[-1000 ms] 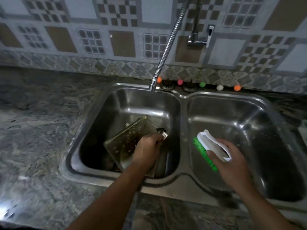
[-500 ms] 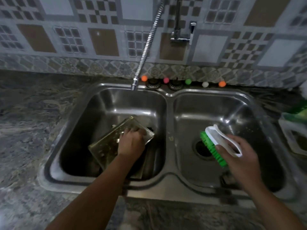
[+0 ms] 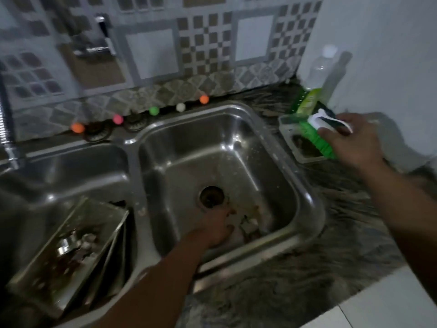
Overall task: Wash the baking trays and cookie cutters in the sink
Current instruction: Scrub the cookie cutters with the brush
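Note:
Several dirty metal baking trays (image 3: 71, 252) lean stacked in the left basin of the steel double sink (image 3: 307, 192). Small bits and scraps (image 3: 248, 226), too blurred to name, lie on the right basin's floor near the drain (image 3: 211, 196). My left hand (image 3: 212, 230) reaches down to that floor beside them; motion blur hides its fingers. My right hand (image 3: 350, 143) grips a white-handled scrub brush with green bristles (image 3: 316, 136) over a white dish (image 3: 287, 129) on the counter to the right of the sink.
A green soap bottle (image 3: 305, 100) and a clear bottle (image 3: 321, 65) stand behind the white dish by the wall. Coloured balls (image 3: 153, 110) line the sink's back ledge. A flexible tap hose (image 3: 6, 129) hangs at the far left. Dark stone counter surrounds the sink.
My left hand has left the trays and moved into the right basin. My right hand carried the brush right, out of the basin and over the white dish. The view swung right.

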